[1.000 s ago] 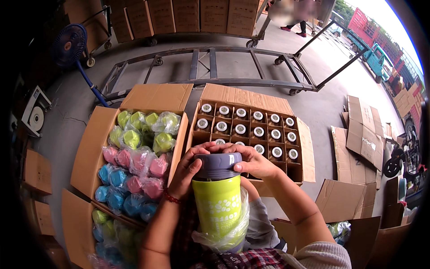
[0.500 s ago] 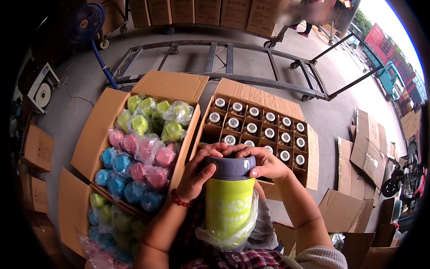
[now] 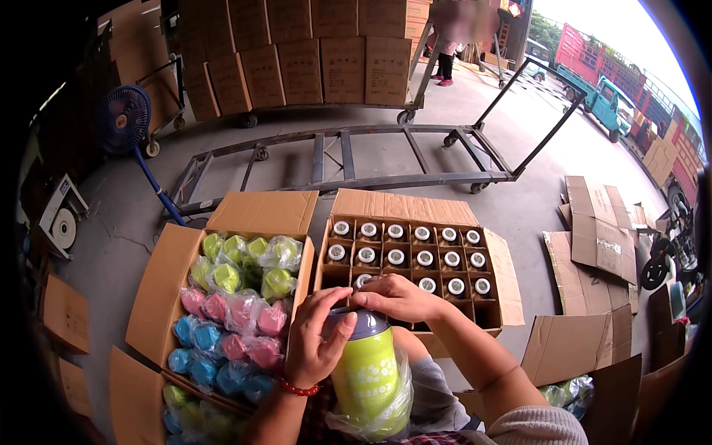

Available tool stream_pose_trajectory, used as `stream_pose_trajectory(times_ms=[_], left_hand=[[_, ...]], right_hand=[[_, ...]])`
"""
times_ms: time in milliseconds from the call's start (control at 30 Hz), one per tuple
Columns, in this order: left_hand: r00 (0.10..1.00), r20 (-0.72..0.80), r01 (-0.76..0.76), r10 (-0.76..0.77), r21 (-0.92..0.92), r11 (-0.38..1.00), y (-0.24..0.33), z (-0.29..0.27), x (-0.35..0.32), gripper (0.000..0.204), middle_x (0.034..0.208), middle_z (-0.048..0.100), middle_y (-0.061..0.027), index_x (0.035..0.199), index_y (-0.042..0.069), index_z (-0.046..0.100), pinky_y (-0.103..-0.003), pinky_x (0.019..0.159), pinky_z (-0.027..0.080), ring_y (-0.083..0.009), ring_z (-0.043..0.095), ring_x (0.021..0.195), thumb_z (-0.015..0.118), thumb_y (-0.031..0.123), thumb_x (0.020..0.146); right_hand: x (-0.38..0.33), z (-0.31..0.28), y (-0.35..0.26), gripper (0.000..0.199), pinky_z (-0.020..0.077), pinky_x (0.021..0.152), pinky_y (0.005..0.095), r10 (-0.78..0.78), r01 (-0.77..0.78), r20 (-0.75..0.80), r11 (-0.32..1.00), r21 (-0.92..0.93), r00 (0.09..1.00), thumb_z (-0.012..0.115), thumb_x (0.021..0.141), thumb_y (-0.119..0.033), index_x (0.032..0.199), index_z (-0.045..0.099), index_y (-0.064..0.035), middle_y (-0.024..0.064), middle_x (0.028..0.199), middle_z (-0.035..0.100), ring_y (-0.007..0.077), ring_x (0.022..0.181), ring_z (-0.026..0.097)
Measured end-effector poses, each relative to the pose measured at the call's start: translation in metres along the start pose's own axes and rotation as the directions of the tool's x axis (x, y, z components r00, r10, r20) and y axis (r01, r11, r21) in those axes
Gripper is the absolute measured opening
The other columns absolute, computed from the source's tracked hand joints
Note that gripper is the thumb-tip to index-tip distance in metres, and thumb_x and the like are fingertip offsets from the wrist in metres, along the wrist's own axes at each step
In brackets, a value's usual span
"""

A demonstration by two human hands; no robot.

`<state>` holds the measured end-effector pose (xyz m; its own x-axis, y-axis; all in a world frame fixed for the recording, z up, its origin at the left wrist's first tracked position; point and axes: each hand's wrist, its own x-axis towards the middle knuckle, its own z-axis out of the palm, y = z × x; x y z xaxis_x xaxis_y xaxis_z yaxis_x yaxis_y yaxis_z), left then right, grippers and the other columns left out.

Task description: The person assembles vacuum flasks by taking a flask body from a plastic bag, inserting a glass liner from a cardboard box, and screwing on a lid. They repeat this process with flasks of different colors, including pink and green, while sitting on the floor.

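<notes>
A lime-green tumbler point(image 3: 365, 374) with a pale printed pattern stands tilted close to my body, its lower part inside a clear plastic bag point(image 3: 404, 386). Its purple-grey lid point(image 3: 367, 325) is on top. My left hand point(image 3: 319, 337) curves round the lid's left side, thumb toward me. Over the top of the lid lies my right hand point(image 3: 400, 298), its thumb and fingers drawn together near the left fingertips. Whatever those right fingers hold, if anything, is hidden.
A divided carton point(image 3: 498, 310) holds several white-capped bottles. Left of it, an open carton point(image 3: 159, 297) contains bagged green, pink and blue tumblers. A wheeled metal frame point(image 3: 386, 180), a blue fan point(image 3: 123, 119) and stacked boxes point(image 3: 341, 70) stand beyond. Flattened cardboard point(image 3: 586, 282) lies right.
My right hand has shifted from the lid's right side to across its top. The left hand and tumbler have moved slightly lower left. The view has tilted up, showing more background.
</notes>
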<state>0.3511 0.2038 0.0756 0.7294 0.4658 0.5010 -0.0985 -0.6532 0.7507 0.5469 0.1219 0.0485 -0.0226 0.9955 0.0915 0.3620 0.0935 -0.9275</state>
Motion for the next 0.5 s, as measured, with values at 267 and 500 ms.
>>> stream_pose_trajectory(times_ms=[267,500], left_hand=[[0.954,0.133,0.262,-0.269,-0.808,0.529,-0.081,0.021,-0.041,0.031,0.123,0.058,-0.0108,0.104,0.001,0.065,-0.035,0.105,0.037,-0.0236,0.049,0.124,0.046,0.025,0.101],[0.996,0.026,0.087,-0.083,-0.297,0.951,-0.031,0.011,-0.006,0.033,0.112,0.062,-0.012,0.107,-0.002,0.059,-0.032,0.085,0.048,-0.0204,0.06,0.101,0.054,0.029,0.097]], right_hand=[[-0.034,0.039,-0.051,0.044,0.0513,0.061,0.0385,-0.127,-0.072,-0.224,0.704,-0.707,0.966,0.051,0.095,-0.047,0.105,0.064,-0.0064,0.0151,0.081,0.066,0.026,0.071,0.066],[0.017,0.018,0.009,0.047,0.0516,0.081,0.0373,0.181,-0.079,-0.107,0.787,0.611,0.978,0.051,0.095,-0.044,0.11,0.062,-0.001,0.0127,0.093,0.068,0.0211,0.089,0.066]])
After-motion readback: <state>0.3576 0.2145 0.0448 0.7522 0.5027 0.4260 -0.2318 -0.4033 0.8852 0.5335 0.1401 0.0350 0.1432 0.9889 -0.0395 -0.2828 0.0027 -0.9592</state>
